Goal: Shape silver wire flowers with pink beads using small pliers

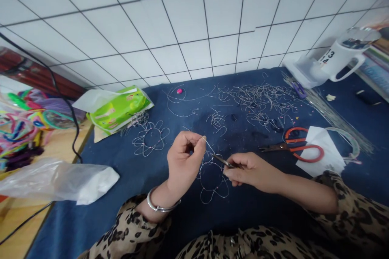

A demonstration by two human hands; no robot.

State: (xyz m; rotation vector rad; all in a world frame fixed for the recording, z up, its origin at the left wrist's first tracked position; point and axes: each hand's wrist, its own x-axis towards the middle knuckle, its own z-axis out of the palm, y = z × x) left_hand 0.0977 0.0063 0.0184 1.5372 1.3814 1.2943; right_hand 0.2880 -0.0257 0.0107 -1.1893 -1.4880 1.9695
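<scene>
My left hand (187, 156) is closed, thumb and forefinger pinching a short thin wire (209, 144) that slants down to the right. In my right hand (251, 170) is a slim, dark pointed tool that looks like tweezers (222, 160), its tip at the lower end of the wire. Beneath both hands lies a flower-shaped wire frame (214, 201) with looped petals and small pinkish beads on its ring. My fingers and the tool partly cover its upper loops. A similar wire flower (151, 139) rests on the cloth left of my left hand.
Orange-handled scissors (291, 147) lie right, partly on white paper (322, 151). Loose wire pieces (258, 99) are heaped behind, with straight wires (337, 113) and a white mug (343, 56) farther right. A green packet (120, 107) and plastic bag (60, 180) are left.
</scene>
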